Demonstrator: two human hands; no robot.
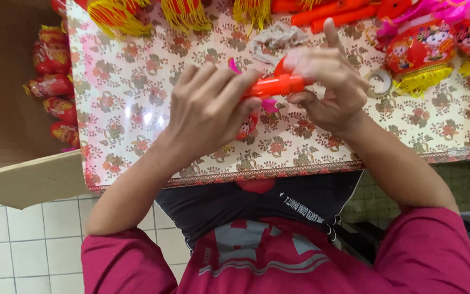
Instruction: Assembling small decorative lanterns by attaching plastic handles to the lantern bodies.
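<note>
Head cam, close, straight down over table.

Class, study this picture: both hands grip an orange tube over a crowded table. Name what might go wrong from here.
1. The left hand and right hand squeeze the orange tube; its pink tabs might bend.
2. An elbow swing could knock the red lantern or the tape roll nearby.
</note>
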